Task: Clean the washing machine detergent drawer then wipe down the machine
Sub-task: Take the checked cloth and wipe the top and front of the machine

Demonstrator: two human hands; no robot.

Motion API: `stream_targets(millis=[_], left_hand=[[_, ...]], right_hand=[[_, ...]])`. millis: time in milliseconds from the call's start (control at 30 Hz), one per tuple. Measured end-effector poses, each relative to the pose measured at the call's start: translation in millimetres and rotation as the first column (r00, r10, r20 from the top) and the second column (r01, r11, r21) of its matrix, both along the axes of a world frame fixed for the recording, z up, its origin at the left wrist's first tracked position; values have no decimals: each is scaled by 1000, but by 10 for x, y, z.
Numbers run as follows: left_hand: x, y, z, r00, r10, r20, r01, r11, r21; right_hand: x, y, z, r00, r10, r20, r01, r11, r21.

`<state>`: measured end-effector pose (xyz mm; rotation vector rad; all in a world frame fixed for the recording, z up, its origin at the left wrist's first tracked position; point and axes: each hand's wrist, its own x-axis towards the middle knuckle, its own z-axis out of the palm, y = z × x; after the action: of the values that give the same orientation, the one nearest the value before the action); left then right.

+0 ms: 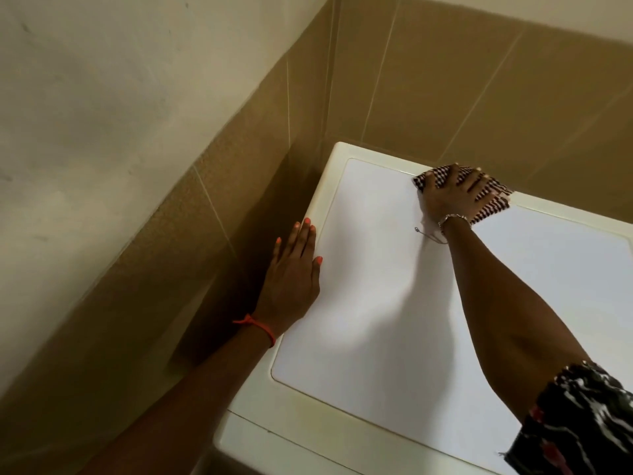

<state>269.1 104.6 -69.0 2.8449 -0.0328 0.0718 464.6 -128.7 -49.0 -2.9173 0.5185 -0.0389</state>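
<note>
While the right hand (452, 195) presses a checked cloth (498, 202) flat under spread, straight fingers at the far edge of the washing machine (376, 303) top, the left hand (294, 272) lies flat and open on the top's left rim, holding nothing, apparently as a brace. The main risk I see is at that far edge. The cloth already reaches the back rim, so a hard push could send it off the top and down against the tiled wall (445, 80), where it would be awkward to retrieve. A thin chain (430, 234) dangling from the right wrist trails on the white panel and could drag across it. Left of the top, a dark gap (239, 269) separates the machine from the side wall. The left fingertips lie at that edge, so a slip would cost the brace. The detergent drawer is out of view, so its condition cannot be judged. A patterned sleeve (582, 423) hangs over the top's near right part.
</note>
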Motion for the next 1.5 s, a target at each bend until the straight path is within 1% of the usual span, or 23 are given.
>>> stream_targets(millis=[67,133,200,267,333,400,467,533,633,700,767,833,900,967,1033,1067,1100,1200,1267,1300,1367,1433,1500], left_hand=[[8,5,2,1000,-3,7,3,1000,9],[9,6,16,1000,-2,11,2,1000,-12],[7,-3,36,1000,-9,10,10,998,-64],[-7,-2,65,1000,-23,18,25,994,-108],[-12,3,91,999,-36,24,39,987,-157],[-28,1,99,999,-44,32,49,983,-179],[-38,1,96,998,-44,37,50,985,-165],[-43,-4,90,998,-43,42,48,989,-143],[-36,-9,86,997,-45,68,53,991,-122],[-26,-8,66,996,-52,75,61,990,-124],[-25,-6,65,995,-48,82,60,987,-148],[-21,-5,78,995,-44,87,59,982,-177],[-49,-3,93,995,-38,96,55,981,-187],[-80,2,105,995,-49,92,63,985,-162],[-145,8,122,996,-70,61,78,987,-140],[-189,16,126,996,-77,48,83,988,-129],[-241,22,125,996,-79,38,83,990,-115],[-453,20,121,996,-82,25,84,993,-77],[-582,11,121,996,-85,22,86,995,-40],[-620,4,123,996,-84,27,85,996,-20],[-681,-21,126,996,-83,31,83,996,17],[-707,-35,135,996,-90,20,90,996,30],[-705,-22,146,995,-97,-12,97,995,23]], right_hand=[[-24,126,-10,991,137,-3,-137,990,-25],[-94,327,-5,959,285,5,-285,958,-24],[-233,546,8,906,424,12,-423,906,-22],[-477,700,12,833,553,7,-552,833,-41],[-790,701,11,766,643,18,-641,765,-61],[-1096,527,-13,731,681,37,-679,732,-63],[-1306,271,-43,742,668,64,-665,744,-59],[-1366,23,-56,809,583,72,-580,812,-65],[-1155,-121,-28,913,405,50,-404,914,-42],[-1000,-33,-12,936,351,-2,-351,936,-16],[-981,159,-7,916,400,-23,-400,916,-13],[-1152,371,-5,863,505,-20,-505,863,-22],[-1522,519,-13,781,624,-15,-624,780,-55],[-1975,513,-12,714,700,10,-699,714,-54],[-2358,330,-50,684,727,57,-723,687,-72],[-2484,201,-73,694,715,81,-710,699,-89],[-2552,69,-77,725,684,81,-680,729,-79],[-2489,-142,15,862,506,12,-506,860,68],[-2371,-45,86,921,388,-22,-379,908,179],[-2339,57,99,933,360,-16,-350,916,196],[-2420,315,60,920,390,24,-388,906,166],[-2698,572,22,875,480,66,-485,868,105],[-3115,724,38,831,552,74,-557,823,110]])
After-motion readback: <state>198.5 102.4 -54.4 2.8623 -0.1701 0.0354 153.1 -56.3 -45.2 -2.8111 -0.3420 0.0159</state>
